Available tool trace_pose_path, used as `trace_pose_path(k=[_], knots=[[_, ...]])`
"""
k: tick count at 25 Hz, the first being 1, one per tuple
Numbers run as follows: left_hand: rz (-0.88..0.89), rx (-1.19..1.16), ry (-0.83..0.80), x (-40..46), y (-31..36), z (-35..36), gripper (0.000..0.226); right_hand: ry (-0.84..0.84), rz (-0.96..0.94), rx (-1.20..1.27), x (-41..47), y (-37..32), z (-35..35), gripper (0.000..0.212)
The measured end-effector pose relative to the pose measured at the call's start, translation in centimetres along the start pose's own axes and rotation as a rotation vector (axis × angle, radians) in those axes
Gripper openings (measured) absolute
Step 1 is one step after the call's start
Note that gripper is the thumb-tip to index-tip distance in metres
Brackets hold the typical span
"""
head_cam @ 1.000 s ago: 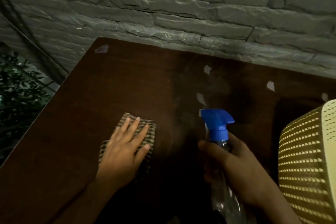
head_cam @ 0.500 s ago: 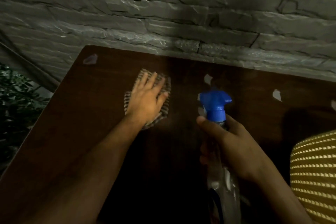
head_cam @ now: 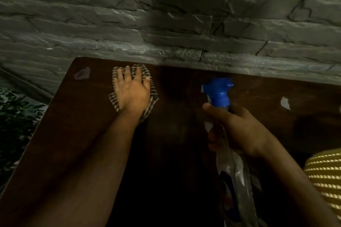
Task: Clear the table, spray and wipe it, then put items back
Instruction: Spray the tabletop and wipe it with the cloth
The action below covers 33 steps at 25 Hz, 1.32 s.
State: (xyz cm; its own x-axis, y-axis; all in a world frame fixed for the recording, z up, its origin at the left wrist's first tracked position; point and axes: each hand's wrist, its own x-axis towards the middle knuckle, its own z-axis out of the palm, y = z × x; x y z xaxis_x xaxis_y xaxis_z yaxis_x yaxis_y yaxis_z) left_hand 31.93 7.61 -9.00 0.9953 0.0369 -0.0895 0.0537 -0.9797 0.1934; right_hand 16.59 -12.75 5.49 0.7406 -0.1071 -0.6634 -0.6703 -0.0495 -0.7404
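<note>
Against the stone wall (head_cam: 166, 24), your dark wooden table (head_cam: 175, 134) is holding a striped cloth (head_cam: 153, 86) near its far edge; your left hand (head_cam: 132, 92) is pressing it with flat fingers, while your right hand (head_cam: 238, 129) is gripping a clear, blue-topped spray bottle (head_cam: 218, 90) beside it.

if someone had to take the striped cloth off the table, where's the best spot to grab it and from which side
Probably the loose right corner of the striped cloth, which sticks out past the left hand pressing it flat. Come from the right, over bare table; the far edge sits close to the stone wall.

Left hand (head_cam: 132, 91) flat, fingers spread, arm outstretched, right hand (head_cam: 238, 131) curled in a grip
</note>
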Motion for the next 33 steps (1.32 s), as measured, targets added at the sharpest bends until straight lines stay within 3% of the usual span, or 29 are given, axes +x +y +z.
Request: trace_pose_path(k=[6, 11, 17, 20, 23, 26, 29, 31, 33], knots=[[0.322, -0.063, -0.005, -5.2, 0.8, 1.0, 0.055, 0.044, -0.044, 0.043, 0.3, -1.3, -0.9, 0.036], [0.206, -0.109, 0.022, -1.7, 2.1, 0.8, 0.055, 0.139, -0.009, 0.029, -1.2, -0.6, -3.1, 0.023], [0.09, -0.092, 0.033, -0.9, 8.2, 1.9, 0.056, 0.193, 0.018, 0.048, -3.6, 1.5, -3.5, 0.03], [0.435, -0.124, -0.026, -5.5, 11.2, 2.8, 0.062, 0.2, 0.046, 0.101, -4.0, 2.2, -2.7, 0.019], [0.789, -0.067, -0.117, -11.1, 7.5, 2.4, 0.06, 0.177, 0.082, 0.148, -4.5, 2.4, -2.6, 0.02], [0.623, -0.086, 0.017, -10.3, 3.1, 2.0, 0.054, 0.178, 0.09, 0.157, -5.2, 2.8, -3.4, 0.026], [0.385, -0.091, 0.035, -5.6, 8.2, 2.4, 0.053, 0.199, 0.071, 0.142, -5.6, 3.1, -3.4, 0.023], [0.391, -0.137, -0.019, -4.2, 13.4, 2.7, 0.052, 0.19, 0.057, 0.147, -5.7, 3.5, -3.2, 0.021], [0.575, -0.127, -0.055, -5.4, 13.6, 3.2, 0.055, 0.173, 0.058, 0.139, -5.8, 3.7, -2.9, 0.023]])
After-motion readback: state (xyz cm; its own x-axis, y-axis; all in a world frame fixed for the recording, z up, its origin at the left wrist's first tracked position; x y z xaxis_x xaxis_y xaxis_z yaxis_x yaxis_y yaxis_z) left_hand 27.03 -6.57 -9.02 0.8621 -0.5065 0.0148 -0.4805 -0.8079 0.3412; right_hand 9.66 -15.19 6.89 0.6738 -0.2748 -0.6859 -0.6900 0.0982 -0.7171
